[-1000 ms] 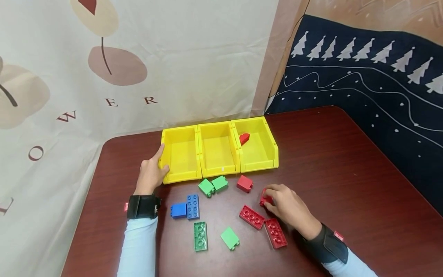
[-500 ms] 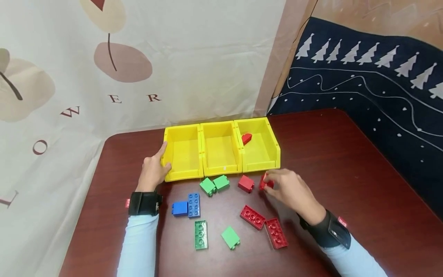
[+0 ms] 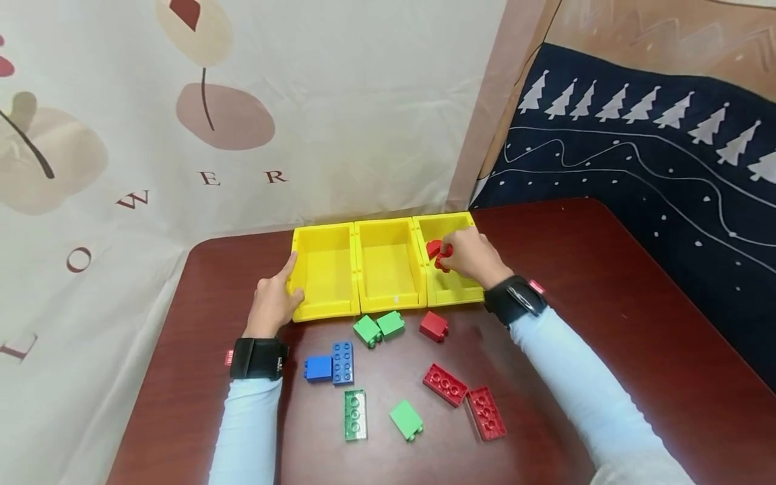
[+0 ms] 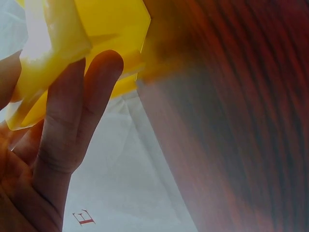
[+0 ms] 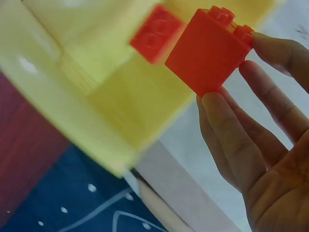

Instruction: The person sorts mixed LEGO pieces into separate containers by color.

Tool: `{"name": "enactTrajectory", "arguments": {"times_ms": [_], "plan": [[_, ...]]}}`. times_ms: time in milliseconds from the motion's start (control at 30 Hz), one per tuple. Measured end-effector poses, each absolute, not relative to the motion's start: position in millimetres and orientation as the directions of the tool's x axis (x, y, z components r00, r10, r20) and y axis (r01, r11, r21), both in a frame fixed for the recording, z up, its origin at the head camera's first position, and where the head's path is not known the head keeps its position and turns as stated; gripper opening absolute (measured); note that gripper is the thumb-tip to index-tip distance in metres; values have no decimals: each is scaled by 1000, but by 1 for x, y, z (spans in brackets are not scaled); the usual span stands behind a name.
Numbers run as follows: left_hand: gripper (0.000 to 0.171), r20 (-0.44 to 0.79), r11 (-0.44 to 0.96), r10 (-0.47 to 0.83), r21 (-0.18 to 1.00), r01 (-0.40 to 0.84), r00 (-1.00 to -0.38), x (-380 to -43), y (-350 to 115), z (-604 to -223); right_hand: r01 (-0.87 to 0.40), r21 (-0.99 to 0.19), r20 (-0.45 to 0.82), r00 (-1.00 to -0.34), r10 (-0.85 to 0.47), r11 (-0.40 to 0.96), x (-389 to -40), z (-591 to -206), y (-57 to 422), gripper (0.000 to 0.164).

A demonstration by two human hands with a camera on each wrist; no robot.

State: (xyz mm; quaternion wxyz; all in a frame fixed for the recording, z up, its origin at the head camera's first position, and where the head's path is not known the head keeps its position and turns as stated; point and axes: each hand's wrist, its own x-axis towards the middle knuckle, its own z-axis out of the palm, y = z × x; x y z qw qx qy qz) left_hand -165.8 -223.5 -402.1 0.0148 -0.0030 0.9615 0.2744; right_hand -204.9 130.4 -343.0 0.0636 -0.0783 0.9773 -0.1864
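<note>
Over the right yellow bin [image 3: 463, 294], my right hand [image 3: 475, 254] pinches a red toy building brick [image 5: 208, 52] between thumb and fingertips. Another red brick [image 5: 157, 33] lies inside that bin, close to the held one. My left hand [image 3: 269, 303] holds the side wall of the left yellow bin [image 3: 327, 312], its thumb and fingers [image 4: 67, 106] on either side of the wall. Between these two stands the middle yellow bin [image 3: 393, 302], in line with them.
In front of the bins lie a red brick [image 3: 434, 326], two long red bricks [image 3: 445, 384] stud-side down, several green bricks [image 3: 407, 420] and two blue bricks [image 3: 343, 362]. All are on the dark red table [image 3: 576, 283]. A pale cloth [image 3: 364, 135] hangs behind the bins.
My right hand has picked up a red brick from the table and carried it up and left, over the right bin. The left hand keeps its hold on the left bin.
</note>
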Motion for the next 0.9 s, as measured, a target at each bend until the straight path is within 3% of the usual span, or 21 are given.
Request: {"name": "enactTrajectory", "arguments": {"times_ms": [300, 533, 900], "plan": [[78, -18, 848, 10, 530, -1, -1000, -167, -225, -405, -111, -313, -159, -973, -167, 943, -239, -363, 119, 9], [77, -36, 851, -1, 525, -20, -999, -168, -224, -403, -61, -264, -229, -966, -124, 962, -247, -368, 117, 14], [78, -44, 854, -4, 519, -26, -999, -169, -224, -402, -82, -180, -182, -977, -116, 980, -243, -373, 116, 24]]}}
